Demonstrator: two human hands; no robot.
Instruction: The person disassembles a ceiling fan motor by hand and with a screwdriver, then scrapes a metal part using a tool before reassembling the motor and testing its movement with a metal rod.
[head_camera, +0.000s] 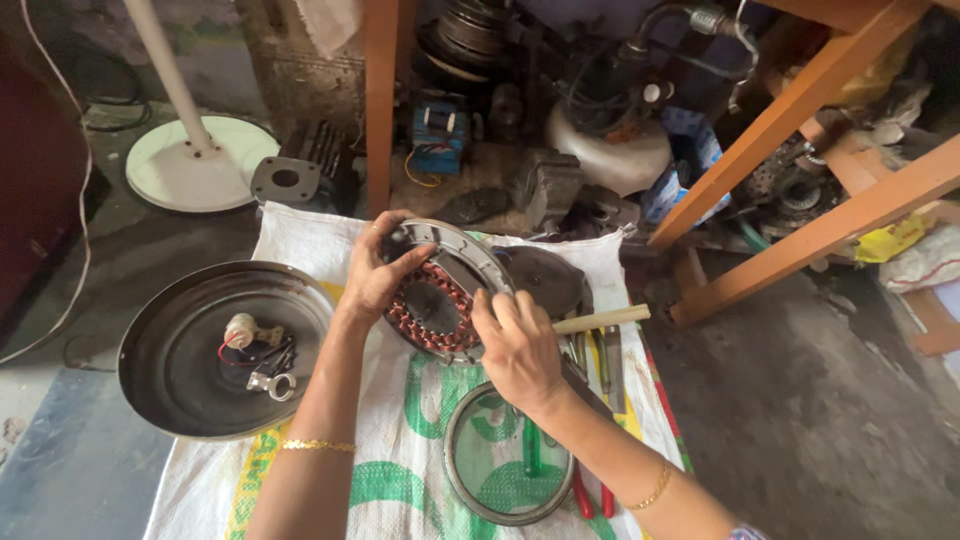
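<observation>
Nearest the camera, a round metal ring with a clear centre (508, 465) lies on the white woven sack with green print (400, 470), spread on the floor. Just above the ring, the right hand (518, 348) pinches the edge of a round fan motor stator with copper windings (437, 300), fingers narrow. Left hand (378, 272) grips the stator's far rim, tilting it. Left of the stator sits a dark round metal pan (190, 345).
</observation>
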